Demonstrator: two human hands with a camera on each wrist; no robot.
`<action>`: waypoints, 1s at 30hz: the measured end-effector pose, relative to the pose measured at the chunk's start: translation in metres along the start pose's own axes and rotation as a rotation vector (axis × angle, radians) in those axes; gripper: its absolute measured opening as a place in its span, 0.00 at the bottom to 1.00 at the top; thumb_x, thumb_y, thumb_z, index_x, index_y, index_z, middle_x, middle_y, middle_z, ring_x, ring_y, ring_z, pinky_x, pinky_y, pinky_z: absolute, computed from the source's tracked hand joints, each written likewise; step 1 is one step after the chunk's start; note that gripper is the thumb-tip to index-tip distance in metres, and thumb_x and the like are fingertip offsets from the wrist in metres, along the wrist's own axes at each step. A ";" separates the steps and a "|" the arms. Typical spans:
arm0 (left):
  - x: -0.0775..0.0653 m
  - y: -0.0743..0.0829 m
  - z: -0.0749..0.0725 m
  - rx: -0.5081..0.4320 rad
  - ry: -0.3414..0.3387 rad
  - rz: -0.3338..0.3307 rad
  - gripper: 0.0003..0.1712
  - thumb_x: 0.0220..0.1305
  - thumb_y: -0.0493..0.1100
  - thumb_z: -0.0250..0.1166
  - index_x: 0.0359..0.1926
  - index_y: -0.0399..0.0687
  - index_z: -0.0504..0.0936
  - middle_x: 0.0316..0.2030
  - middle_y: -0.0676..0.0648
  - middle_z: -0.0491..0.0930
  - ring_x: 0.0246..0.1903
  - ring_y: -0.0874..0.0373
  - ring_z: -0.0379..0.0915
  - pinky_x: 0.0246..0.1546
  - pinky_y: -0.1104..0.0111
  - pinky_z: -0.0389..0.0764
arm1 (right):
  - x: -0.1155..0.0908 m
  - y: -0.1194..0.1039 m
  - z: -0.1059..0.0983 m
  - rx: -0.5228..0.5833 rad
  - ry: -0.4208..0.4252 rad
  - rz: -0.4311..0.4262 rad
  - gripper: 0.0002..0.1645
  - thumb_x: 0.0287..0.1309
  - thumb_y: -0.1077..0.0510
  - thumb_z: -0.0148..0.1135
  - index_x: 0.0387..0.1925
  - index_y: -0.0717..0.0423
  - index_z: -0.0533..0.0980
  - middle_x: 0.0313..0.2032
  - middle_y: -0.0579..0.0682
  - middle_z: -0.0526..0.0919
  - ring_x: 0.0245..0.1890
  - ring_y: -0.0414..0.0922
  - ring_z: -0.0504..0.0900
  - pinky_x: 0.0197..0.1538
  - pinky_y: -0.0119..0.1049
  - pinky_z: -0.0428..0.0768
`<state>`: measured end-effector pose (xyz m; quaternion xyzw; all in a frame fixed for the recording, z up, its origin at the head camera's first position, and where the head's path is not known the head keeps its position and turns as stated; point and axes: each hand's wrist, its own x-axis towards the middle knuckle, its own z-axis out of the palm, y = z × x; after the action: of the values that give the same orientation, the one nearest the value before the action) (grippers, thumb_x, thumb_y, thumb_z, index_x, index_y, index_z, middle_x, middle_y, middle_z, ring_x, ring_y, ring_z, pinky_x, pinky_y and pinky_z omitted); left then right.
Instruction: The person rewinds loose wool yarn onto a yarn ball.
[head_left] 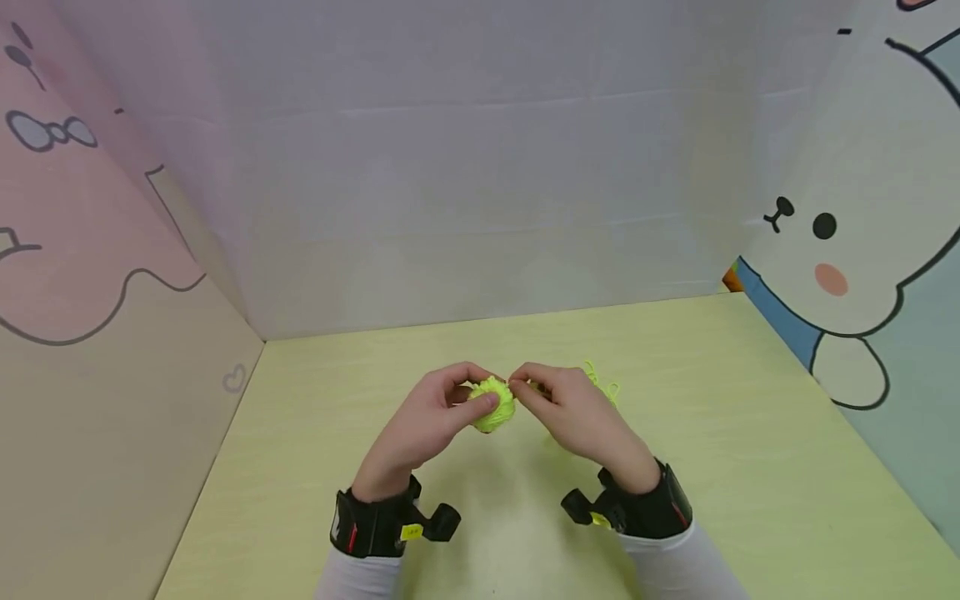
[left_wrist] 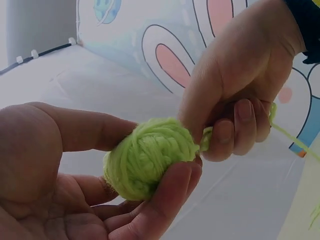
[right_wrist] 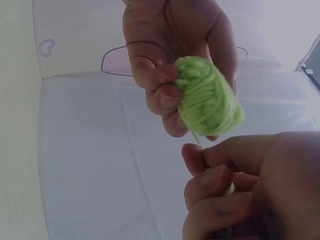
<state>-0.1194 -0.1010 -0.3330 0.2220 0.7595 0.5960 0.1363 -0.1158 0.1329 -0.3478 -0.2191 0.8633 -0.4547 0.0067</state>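
A small ball of neon yellow-green yarn (head_left: pixel 492 406) is gripped between the thumb and fingers of my left hand (head_left: pixel 430 414). Its wound strands show in the left wrist view, where the ball (left_wrist: pixel 150 157) sits between thumb and fingertips. Close beside it, my right hand (head_left: pixel 576 410) pinches the yarn strand (right_wrist: pixel 197 140) running from the ball. Its other fingers curl over more of that yarn, partly hidden. Past the right hand, loose yarn (head_left: pixel 612 390) trails behind the knuckles in the head view.
Both hands are over a pale yellow table (head_left: pixel 315 400). A whitish sheet (head_left: pixel 480 192) hangs along the back edge, and printed panels with cartoon figures stand at left (head_left: pixel 90 250) and right (head_left: pixel 855 250). Each wrist wears a black strap with a camera (head_left: pixel 442 522).
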 end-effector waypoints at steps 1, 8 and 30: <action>0.000 0.000 0.000 0.030 0.018 -0.012 0.12 0.77 0.41 0.67 0.55 0.40 0.84 0.45 0.44 0.85 0.37 0.52 0.85 0.42 0.64 0.85 | 0.000 0.000 -0.001 0.011 0.017 0.002 0.11 0.82 0.51 0.57 0.47 0.47 0.85 0.20 0.40 0.69 0.17 0.38 0.62 0.26 0.35 0.64; 0.005 0.001 0.002 0.063 0.123 -0.067 0.16 0.75 0.44 0.71 0.58 0.43 0.82 0.49 0.44 0.84 0.43 0.51 0.86 0.44 0.61 0.87 | -0.006 -0.007 -0.009 0.075 0.148 -0.015 0.13 0.83 0.50 0.56 0.45 0.49 0.85 0.19 0.41 0.67 0.16 0.40 0.62 0.25 0.37 0.65; 0.008 0.006 0.012 -0.073 0.353 0.009 0.14 0.75 0.37 0.68 0.57 0.39 0.79 0.49 0.40 0.87 0.41 0.48 0.88 0.41 0.66 0.88 | -0.011 -0.026 0.009 0.004 0.120 -0.205 0.06 0.77 0.56 0.65 0.45 0.48 0.87 0.21 0.33 0.73 0.17 0.34 0.64 0.23 0.31 0.64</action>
<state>-0.1199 -0.0855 -0.3298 0.1124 0.7486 0.6534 0.0062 -0.0941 0.1174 -0.3348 -0.2784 0.8343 -0.4671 -0.0912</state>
